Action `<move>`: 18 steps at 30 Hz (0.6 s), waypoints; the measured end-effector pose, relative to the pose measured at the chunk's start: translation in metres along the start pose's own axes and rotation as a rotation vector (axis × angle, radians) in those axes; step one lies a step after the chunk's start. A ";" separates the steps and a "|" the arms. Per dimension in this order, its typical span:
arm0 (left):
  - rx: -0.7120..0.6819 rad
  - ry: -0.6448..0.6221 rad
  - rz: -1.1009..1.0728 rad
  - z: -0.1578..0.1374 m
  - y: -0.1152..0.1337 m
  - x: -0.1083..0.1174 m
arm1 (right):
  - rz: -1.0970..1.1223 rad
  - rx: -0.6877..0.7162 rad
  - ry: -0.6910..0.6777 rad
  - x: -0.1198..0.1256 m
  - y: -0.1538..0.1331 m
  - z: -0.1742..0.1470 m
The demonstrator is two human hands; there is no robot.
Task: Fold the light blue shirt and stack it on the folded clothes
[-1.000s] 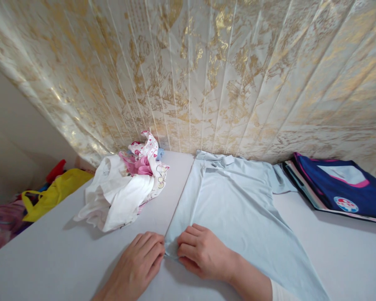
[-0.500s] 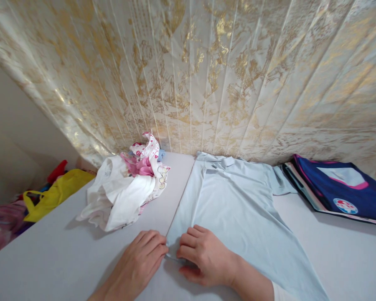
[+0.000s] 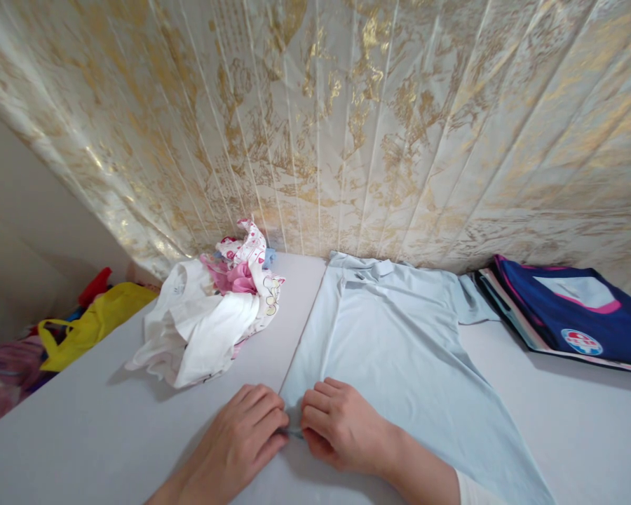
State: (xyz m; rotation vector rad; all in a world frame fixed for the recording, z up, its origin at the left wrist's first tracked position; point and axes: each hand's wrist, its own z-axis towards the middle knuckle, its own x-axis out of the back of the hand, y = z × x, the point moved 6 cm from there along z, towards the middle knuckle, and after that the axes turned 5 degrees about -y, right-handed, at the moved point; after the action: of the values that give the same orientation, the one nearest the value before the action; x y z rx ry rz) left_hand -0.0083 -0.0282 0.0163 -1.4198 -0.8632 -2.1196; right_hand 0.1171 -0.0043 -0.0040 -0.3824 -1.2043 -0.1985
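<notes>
One pale-blue shirt (image 3: 399, 337), two hands (image 3: 242, 442) (image 3: 341, 428) pinching its hem.

On the pale grey desk (image 3: 73, 435) we see a light blue shirt (image 3: 399, 344) spread flat in the middle, its collar toward the gold-patterned curtain (image 3: 347, 119) behind. To its left lies a heap of white and pink clothes (image 3: 210, 315), and beyond the desk's left edge a yellow bag (image 3: 89, 322). To the right lies a folded navy garment (image 3: 578, 315). Our left hand (image 3: 239, 438) and right hand (image 3: 339, 424) rest side by side on the shirt's near left corner.
</notes>
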 end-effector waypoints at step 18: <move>-0.065 0.011 0.066 0.004 0.003 0.000 | 0.002 0.052 -0.053 0.004 -0.003 -0.001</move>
State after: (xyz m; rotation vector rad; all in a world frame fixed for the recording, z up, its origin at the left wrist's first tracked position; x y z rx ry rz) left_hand -0.0041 -0.0276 0.0181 -1.4475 -0.7393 -2.1215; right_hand 0.1181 -0.0074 -0.0003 -0.3446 -1.2591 -0.1558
